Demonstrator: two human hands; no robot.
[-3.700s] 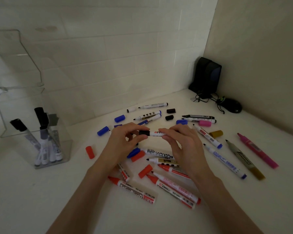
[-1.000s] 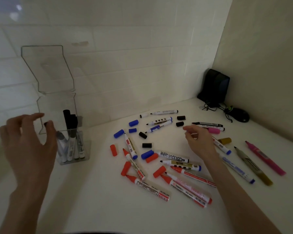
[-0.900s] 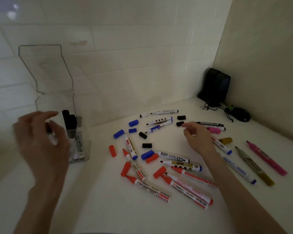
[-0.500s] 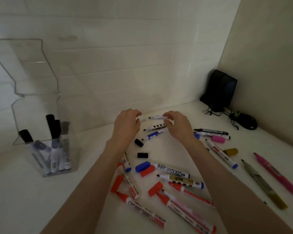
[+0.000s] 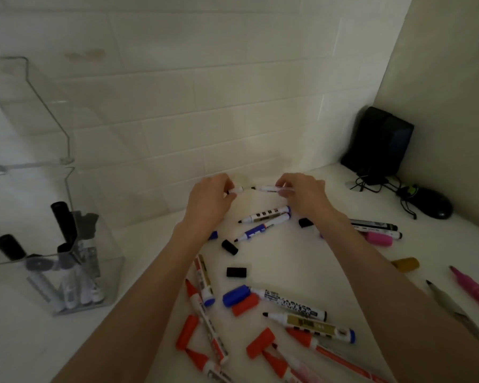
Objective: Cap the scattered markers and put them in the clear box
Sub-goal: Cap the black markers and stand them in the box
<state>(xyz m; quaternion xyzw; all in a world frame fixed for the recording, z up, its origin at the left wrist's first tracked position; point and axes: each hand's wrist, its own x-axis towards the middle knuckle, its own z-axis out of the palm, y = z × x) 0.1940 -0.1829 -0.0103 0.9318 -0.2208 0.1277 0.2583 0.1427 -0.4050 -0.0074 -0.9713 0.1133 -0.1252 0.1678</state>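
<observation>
One cap (image 5: 237, 190) in left hand (image 5: 208, 201), marker (image 5: 268, 188) in right hand (image 5: 306, 194); both part-hidden

The left forearm (image 5: 138, 297) and right forearm (image 5: 371, 275) are bare along all their visible length, slim and smooth. The left hand (image 5: 208, 201) and right hand (image 5: 306, 194) are bare too, with slender fingers (image 5: 285, 180); finer detail blurs.

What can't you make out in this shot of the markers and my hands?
Head view, all:
cap in the left hand: mostly covered by the fingers.
marker in the right hand: rear end hidden by fingers.
red markers: cut off by the bottom edge.
pink highlighter: motion-blurred, cut by the right edge.
</observation>
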